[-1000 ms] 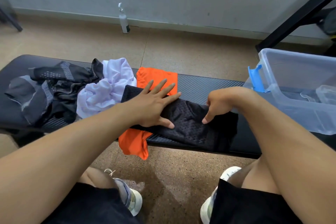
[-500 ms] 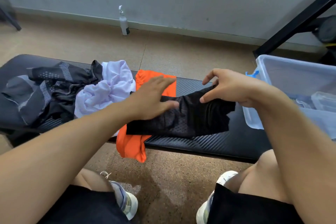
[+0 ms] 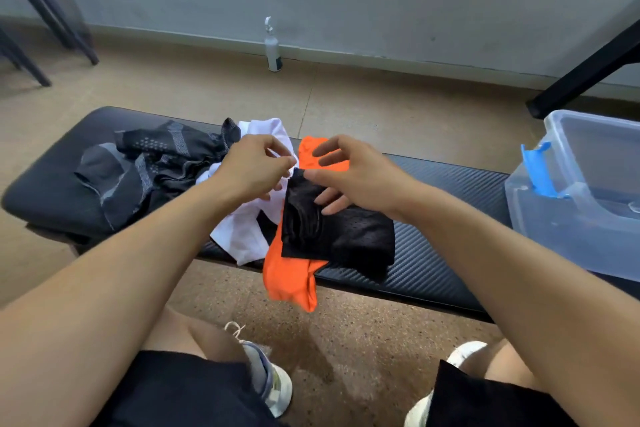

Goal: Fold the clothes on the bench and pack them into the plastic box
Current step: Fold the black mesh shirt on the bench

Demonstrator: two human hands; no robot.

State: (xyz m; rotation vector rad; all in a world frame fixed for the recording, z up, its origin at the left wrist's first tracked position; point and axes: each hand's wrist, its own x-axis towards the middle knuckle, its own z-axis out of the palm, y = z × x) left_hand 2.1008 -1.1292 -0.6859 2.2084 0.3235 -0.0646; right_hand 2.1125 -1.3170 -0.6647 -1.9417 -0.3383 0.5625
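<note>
Black padded vinyl covers the bench [image 3: 446,184] that stretches across in front of you, and everything else sits in relation to it. At the bench's right end stands the clear plastic box [image 3: 571,218], lid off, a blue latch [image 3: 538,170] raised on its near-left rim. On the bench's left half lies a crumpled black-and-grey patterned garment [image 3: 145,170], and just right of it a rumpled white garment [image 3: 242,232] whose lower edge droops past the bench's front edge. Beside that, near the bench's middle, an orange garment [image 3: 291,281] lies across the seat and hangs over the front edge toward the floor. On top of the orange piece rests the black mesh garment [image 3: 343,236], folded into a compact rectangle, its right part lying directly on the bench.

Your right hand [image 3: 360,173] hovers over the folded mesh piece's far-left corner, thumb and fingers spread apart, lower fingertips touching the fabric. Your left hand [image 3: 252,170] is above the white garment, fingers curled inward with fingertips close together; you cannot tell whether they pinch any cloth.

Beyond the bench, against the grey wall, stands a small white spray bottle [image 3: 272,48] on the floor. Below the bench's front edge your two light sneakers [image 3: 273,388] show.
</note>
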